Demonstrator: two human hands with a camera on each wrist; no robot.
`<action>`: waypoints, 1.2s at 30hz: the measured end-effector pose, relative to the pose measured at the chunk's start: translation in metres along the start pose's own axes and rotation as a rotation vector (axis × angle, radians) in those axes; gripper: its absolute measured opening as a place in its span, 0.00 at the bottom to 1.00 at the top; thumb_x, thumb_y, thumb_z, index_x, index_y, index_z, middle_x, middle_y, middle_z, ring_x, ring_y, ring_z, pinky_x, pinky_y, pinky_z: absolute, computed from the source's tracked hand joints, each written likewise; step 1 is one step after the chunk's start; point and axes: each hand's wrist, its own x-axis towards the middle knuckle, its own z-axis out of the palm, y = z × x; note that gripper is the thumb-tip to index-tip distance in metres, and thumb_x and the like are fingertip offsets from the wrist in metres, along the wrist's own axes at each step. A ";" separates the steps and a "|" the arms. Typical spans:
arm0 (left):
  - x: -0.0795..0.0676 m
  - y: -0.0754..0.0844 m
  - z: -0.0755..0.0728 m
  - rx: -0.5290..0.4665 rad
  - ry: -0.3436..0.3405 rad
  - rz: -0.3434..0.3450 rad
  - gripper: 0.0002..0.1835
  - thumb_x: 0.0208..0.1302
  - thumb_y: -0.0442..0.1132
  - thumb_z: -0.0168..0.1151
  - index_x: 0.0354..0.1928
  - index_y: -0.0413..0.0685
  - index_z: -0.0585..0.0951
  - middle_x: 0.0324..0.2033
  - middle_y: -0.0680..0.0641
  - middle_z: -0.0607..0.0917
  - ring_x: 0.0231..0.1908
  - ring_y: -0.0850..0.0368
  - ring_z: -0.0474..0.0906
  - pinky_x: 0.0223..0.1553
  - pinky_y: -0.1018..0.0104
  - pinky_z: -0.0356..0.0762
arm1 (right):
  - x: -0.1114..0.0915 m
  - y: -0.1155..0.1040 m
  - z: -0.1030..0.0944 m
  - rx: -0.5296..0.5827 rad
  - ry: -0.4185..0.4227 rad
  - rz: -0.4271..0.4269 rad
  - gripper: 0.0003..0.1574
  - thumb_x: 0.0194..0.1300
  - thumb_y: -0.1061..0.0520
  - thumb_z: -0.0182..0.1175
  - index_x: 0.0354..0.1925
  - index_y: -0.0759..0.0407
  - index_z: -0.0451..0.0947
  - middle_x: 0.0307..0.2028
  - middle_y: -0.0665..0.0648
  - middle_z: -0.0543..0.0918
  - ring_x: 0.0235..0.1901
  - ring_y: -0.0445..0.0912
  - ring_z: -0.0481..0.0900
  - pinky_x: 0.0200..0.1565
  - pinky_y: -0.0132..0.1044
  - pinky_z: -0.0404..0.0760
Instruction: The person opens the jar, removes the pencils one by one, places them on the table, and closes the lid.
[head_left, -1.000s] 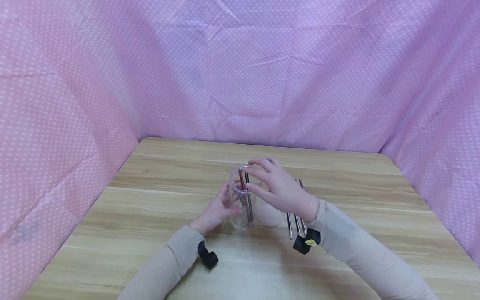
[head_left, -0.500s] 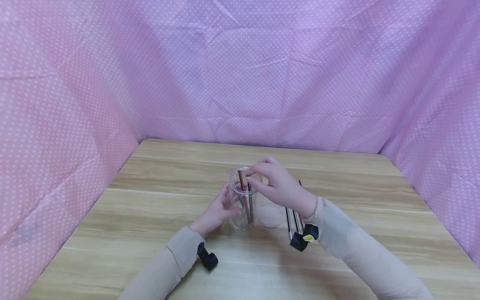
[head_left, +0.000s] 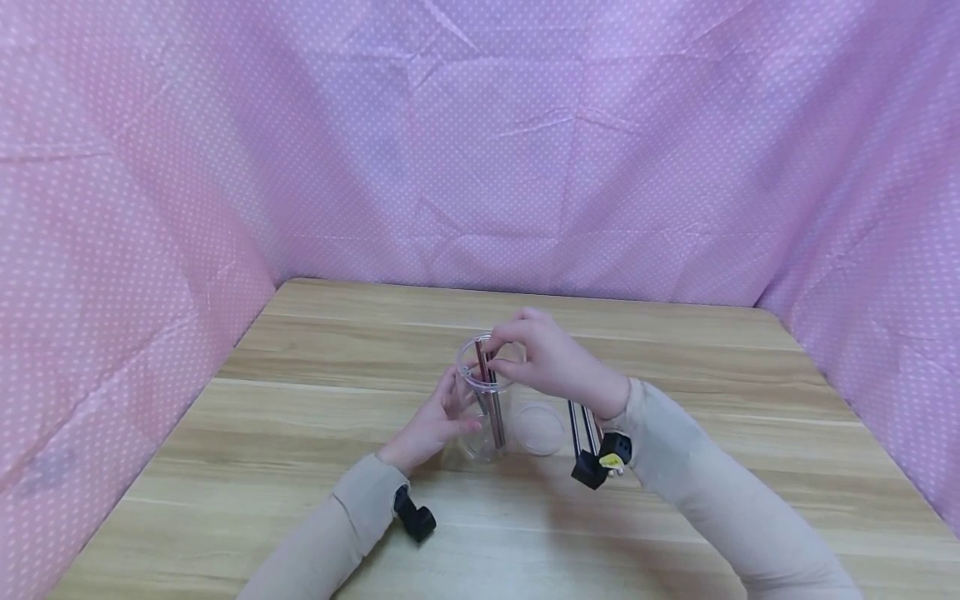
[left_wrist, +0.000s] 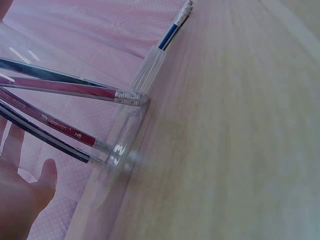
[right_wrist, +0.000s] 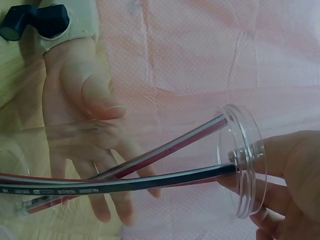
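A clear plastic jar [right_wrist: 245, 200] stands upright with several pencils inside, some dark and some red [left_wrist: 65, 87]. My left hand [head_left: 431, 425] cups loosely around its left side, thumb toward me and fingers behind the wall. Seen through the plastic in the right wrist view, those fingers look relaxed and spread. At the mouth of the jar, my right hand [head_left: 551, 360] dips thumb and forefinger inside the rim. They pinch the upper end of a dark pencil [right_wrist: 165, 185]. Its lower end stays within the jar.
Just right of the jar, a round clear lid [head_left: 539, 429] lies on the wooden table [head_left: 315, 475]. More pencils [head_left: 582, 429] lie beyond it, partly covered by my right forearm and wrist camera. Pink dotted cloth [head_left: 487, 167] encloses the table's back and sides.
My right hand has moved slightly left and closed from spread fingers into a pinch at the jar's mouth. The dark pencil's top has shifted toward the red one. The left hand stays put.
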 end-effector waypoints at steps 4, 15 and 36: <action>0.000 0.000 0.000 -0.002 -0.003 0.007 0.45 0.57 0.21 0.54 0.72 0.49 0.44 0.74 0.43 0.48 0.72 0.39 0.47 0.70 0.41 0.45 | 0.003 0.000 -0.001 0.011 -0.016 0.004 0.08 0.52 0.63 0.68 0.34 0.57 0.84 0.35 0.50 0.87 0.33 0.44 0.71 0.39 0.37 0.69; -0.003 0.002 0.002 -0.025 -0.009 0.016 0.45 0.56 0.19 0.53 0.71 0.47 0.45 0.74 0.42 0.47 0.72 0.37 0.46 0.69 0.39 0.48 | 0.011 -0.002 0.001 0.020 -0.092 0.083 0.09 0.48 0.61 0.71 0.30 0.52 0.82 0.33 0.47 0.87 0.35 0.43 0.73 0.40 0.37 0.69; -0.002 0.000 0.003 -0.009 -0.009 0.040 0.45 0.56 0.21 0.54 0.72 0.47 0.45 0.73 0.40 0.49 0.71 0.37 0.47 0.69 0.39 0.48 | 0.009 0.002 0.009 0.221 0.167 0.037 0.10 0.53 0.69 0.66 0.37 0.66 0.79 0.35 0.60 0.85 0.35 0.49 0.79 0.41 0.37 0.79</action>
